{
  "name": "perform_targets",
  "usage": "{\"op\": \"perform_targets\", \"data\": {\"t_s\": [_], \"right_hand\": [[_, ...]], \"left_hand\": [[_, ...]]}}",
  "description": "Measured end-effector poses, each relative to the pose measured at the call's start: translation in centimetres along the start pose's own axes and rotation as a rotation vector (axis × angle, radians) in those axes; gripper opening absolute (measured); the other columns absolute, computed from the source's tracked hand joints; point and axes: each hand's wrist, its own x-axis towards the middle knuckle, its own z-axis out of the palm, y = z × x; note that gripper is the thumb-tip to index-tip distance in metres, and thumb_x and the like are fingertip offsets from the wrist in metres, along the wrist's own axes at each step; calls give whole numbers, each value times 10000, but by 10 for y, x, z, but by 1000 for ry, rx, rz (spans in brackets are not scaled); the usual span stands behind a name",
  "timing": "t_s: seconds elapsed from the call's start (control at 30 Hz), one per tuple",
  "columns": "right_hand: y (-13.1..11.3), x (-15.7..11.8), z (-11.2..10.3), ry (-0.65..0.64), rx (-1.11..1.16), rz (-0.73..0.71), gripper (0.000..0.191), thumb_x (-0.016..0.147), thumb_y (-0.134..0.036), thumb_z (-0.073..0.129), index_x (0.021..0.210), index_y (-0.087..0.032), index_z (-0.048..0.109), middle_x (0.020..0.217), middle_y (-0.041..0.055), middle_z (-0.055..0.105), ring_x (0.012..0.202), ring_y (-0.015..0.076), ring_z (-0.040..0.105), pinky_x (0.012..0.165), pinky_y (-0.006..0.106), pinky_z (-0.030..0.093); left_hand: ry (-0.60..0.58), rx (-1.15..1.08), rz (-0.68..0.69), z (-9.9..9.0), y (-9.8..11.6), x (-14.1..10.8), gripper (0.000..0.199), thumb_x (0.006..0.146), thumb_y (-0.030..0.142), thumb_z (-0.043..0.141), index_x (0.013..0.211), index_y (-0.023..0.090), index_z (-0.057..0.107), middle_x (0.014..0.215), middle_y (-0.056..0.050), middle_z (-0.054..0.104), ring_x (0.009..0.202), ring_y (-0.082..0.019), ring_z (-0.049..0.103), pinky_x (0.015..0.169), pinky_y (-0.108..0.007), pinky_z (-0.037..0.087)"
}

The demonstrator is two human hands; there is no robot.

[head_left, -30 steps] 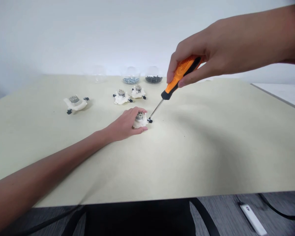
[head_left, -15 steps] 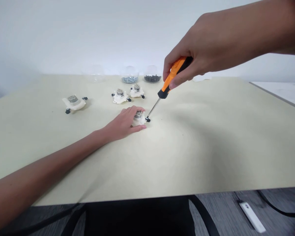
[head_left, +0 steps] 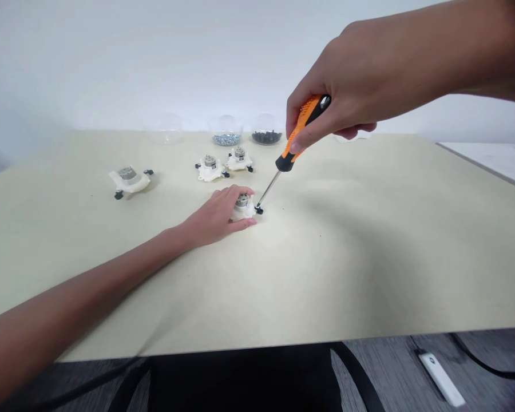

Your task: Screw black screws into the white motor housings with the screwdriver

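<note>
My left hand [head_left: 218, 216] is closed round a white plastic motor mount [head_left: 242, 213], pressing it to the table; a silver motor sits in the mount. Thumb and fingers grip its two sides and hide its left part. In my right hand [head_left: 339, 86] is a screwdriver [head_left: 296, 134] with an orange and black handle, held slanting down to the left. Its tip meets a small black part [head_left: 258, 210] at the mount's right edge. Whether a screw sits under the tip is too small to tell.
Behind my left hand stand two similar motor mounts [head_left: 210, 170], and another motor mount [head_left: 130, 180] lies farther left. Along the wall are a bowl of silver screws [head_left: 227, 138], a bowl of black parts [head_left: 266, 137] and a clear bowl [head_left: 167, 134]. A white power strip [head_left: 441, 377] lies on the floor.
My right hand has turned a little about the screwdriver handle, and its lower fingers now show beneath. The screwdriver tip stays on the black part. My left hand keeps its hold.
</note>
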Motion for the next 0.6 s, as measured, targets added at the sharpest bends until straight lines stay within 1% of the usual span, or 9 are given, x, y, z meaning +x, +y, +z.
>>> {"op": "perform_targets", "data": {"t_s": [0.13, 0.3, 0.37, 0.47, 0.53, 0.6], "right_hand": [[2, -3, 5, 4, 32, 1, 686, 547, -827, 577, 971, -315, 748, 488, -125, 579, 394, 46, 537, 375, 183, 339], [11, -7, 11, -12, 110, 2, 671, 574, -801, 607, 963, -274, 753, 501, -94, 587, 384, 47, 530, 342, 169, 321], [16, -7, 15, -21, 150, -4, 686, 590, -813, 582, 949, -253, 752, 532, -80, 598, 378, 43, 522, 337, 170, 314], [20, -6, 21, -8, 184, -9, 688, 633, -818, 533, 896, -220, 748, 592, -61, 615, 380, 36, 507, 368, 183, 319], [18, -7, 25, -12, 173, 29, 676, 656, -804, 528, 883, -205, 742, 577, -51, 598, 389, 44, 498, 413, 205, 344], [16, -10, 28, -39, 173, 72, 653, 678, -785, 535, 909, -209, 737, 560, -42, 580, 417, 61, 505, 462, 230, 374]], "left_hand": [[0, -3, -4, 0, 2, -1, 525, 863, 568, 520, 1272, 255, 421, 1287, -68, 523, 1098, -282, 509, 952, -442, 418], [0, 4, -8, 0, 1, -1, 525, 867, 569, 514, 1280, 260, 417, 1281, -64, 525, 1105, -278, 512, 954, -435, 419], [17, 6, -6, 0, 0, -1, 527, 869, 565, 515, 1282, 253, 413, 1280, -66, 522, 1115, -274, 512, 964, -427, 415], [58, 5, -27, 0, -1, 0, 535, 868, 568, 517, 1274, 235, 416, 1262, -77, 528, 1114, -269, 521, 971, -418, 413], [71, 2, -48, 0, -2, 0, 540, 863, 569, 520, 1268, 227, 421, 1244, -83, 536, 1097, -267, 532, 963, -414, 421], [76, -7, -64, 0, -3, 0, 538, 855, 564, 531, 1260, 225, 427, 1224, -84, 545, 1083, -264, 540, 954, -410, 429]]}}
